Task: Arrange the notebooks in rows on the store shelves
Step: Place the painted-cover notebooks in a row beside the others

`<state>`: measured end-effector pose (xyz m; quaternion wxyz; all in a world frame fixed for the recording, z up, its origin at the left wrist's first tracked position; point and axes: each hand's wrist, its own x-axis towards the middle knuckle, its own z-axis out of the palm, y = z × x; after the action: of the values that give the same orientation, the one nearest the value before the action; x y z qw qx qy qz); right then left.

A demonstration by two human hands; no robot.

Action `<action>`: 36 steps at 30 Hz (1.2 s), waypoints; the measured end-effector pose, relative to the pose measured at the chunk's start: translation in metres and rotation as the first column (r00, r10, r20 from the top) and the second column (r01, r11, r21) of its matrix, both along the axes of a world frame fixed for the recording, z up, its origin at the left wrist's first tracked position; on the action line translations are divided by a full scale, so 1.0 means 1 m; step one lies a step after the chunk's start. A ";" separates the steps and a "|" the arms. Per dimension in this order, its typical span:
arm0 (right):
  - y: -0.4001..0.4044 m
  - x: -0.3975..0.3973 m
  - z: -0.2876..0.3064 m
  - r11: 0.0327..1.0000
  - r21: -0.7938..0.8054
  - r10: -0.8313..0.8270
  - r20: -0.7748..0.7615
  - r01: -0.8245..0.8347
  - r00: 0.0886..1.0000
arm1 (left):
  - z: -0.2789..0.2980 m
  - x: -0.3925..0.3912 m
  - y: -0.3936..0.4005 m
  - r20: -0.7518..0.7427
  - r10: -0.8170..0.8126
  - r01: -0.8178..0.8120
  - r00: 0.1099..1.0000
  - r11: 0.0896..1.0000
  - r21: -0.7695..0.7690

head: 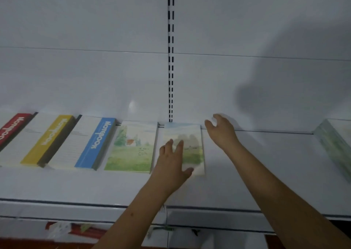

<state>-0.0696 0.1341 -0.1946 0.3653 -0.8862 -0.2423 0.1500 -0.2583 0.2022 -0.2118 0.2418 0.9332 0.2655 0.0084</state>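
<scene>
A row of notebooks lies flat along the back of the white shelf (pixel 247 172): a red-banded notebook (pixel 11 129), a yellow-banded notebook (pixel 45 140), a blue-banded notebook (pixel 95 144) and a landscape-cover notebook (pixel 133 146). A second landscape notebook (pixel 191 142) lies at the row's right end. My left hand (pixel 171 163) rests flat on it with straight fingers. My right hand (pixel 221 129) hovers just past its top right corner, fingers loosely curled and holding nothing.
Another pale green notebook (pixel 334 146) lies at the far right of the shelf. A slotted upright (pixel 171 59) runs up the white back panel. Below the shelf's front edge, red packaging (pixel 76 229) shows on a lower level.
</scene>
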 end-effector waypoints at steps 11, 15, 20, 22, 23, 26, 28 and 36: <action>-0.215 0.117 0.039 0.910 -0.166 -0.232 0.556 0.381 0.798 | 0.013 0.116 -0.163 0.160 -0.472 0.456 0.867 0.881 0.127; -0.311 0.157 0.028 0.814 -0.316 -0.253 0.562 0.487 0.788 | 0.012 0.157 -0.224 0.121 -0.608 0.584 0.785 0.791 0.183; -0.367 0.173 -0.003 0.785 -0.477 -0.181 0.435 0.396 0.882 | -0.001 0.192 -0.271 0.059 -0.659 0.632 0.750 0.740 0.232; -0.376 0.174 -0.014 0.797 -0.468 -0.128 0.485 0.381 0.865 | -0.007 0.201 -0.281 0.035 -0.651 0.625 0.758 0.742 0.243; -0.378 0.173 -0.017 0.807 -0.446 -0.123 0.514 0.387 0.849 | -0.011 0.205 -0.285 0.024 -0.644 0.622 0.764 0.746 0.238; -0.375 0.168 -0.015 0.837 -0.400 -0.079 0.585 0.373 0.807 | -0.017 0.213 -0.294 0.022 -0.616 0.604 0.787 0.778 0.174; -0.374 0.161 -0.012 0.828 -0.428 0.005 0.653 0.363 0.758 | -0.015 0.218 -0.298 0.089 -0.566 0.561 0.820 0.825 0.068; -0.364 0.054 -0.003 0.984 -0.171 0.093 0.704 0.041 0.704 | 0.017 0.240 -0.301 0.125 0.394 0.138 0.910 -0.005 -0.990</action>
<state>-0.0156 -0.2297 -0.1977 0.1630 -0.9004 -0.3627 -0.1764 -0.0182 -0.0989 -0.1950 0.8695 0.4375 0.2285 0.0188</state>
